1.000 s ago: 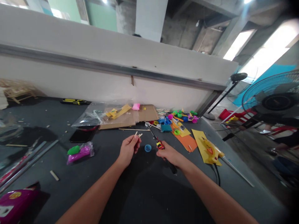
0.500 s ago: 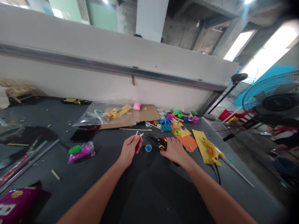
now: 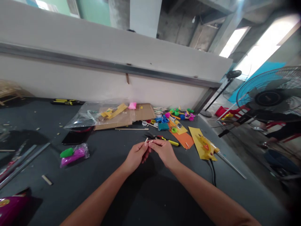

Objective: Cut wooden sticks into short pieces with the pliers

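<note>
Many plastic pieces lie beyond the yellow-handled tool

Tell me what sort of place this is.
Probably a makeshift craft workshop: a dark workbench holding a bag of clay, cardboard and a wooden stick, under a bare concrete ceiling, beside a standing fan.

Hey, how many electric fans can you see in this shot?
2. A large wire-caged pedestal fan stands at the right edge of the view, and a smaller black-headed fan on a thin pole stands beyond it, near the end of the wall. Others may be out of view.
</note>
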`<state>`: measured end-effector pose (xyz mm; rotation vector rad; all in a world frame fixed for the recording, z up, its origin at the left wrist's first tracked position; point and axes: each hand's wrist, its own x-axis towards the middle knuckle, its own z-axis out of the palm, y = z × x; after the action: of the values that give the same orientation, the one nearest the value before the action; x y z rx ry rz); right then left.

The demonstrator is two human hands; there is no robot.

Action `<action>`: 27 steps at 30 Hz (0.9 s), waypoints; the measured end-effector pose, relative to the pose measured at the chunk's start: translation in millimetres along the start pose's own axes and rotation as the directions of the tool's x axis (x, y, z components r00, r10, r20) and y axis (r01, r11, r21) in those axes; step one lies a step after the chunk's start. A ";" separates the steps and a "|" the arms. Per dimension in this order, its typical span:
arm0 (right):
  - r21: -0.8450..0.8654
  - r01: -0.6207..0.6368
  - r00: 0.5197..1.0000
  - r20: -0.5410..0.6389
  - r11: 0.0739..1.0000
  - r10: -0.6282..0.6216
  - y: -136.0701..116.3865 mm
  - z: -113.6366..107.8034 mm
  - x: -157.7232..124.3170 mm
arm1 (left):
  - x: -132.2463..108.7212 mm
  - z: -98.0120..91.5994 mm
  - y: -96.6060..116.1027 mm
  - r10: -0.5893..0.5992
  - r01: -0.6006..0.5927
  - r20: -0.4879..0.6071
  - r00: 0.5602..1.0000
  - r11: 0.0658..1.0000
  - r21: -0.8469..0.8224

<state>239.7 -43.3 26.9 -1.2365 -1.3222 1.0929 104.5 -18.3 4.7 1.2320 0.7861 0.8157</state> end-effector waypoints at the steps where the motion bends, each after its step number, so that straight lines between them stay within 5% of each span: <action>1: 0.051 -0.015 1.000 0.003 0.999 0.015 1.3 0.7 -0.3 | -0.1 0.3 -0.7 -0.011 0.011 0.018 1.000 1.000 0.006; 9: 0.323 -0.201 0.979 0.105 0.925 0.176 2.9 0.4 -0.3 | -2.9 -6.2 1.6 -0.152 0.177 0.287 0.946 0.982 -0.061; 13: 0.389 -0.265 0.959 0.016 0.882 0.281 8.1 -3.6 4.1 | -4.6 -8.2 4.1 -0.149 0.193 0.340 0.928 0.976 -0.100; 27: 0.380 -0.332 0.931 -0.013 0.863 0.364 7.7 -6.0 3.9 | 0.2 -7.1 -8.4 0.050 -0.077 0.097 0.994 0.953 0.293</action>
<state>246.6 -38.8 20.2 -1.2398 -0.7879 1.4539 99.3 -15.9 -4.7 1.5569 0.8202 0.7064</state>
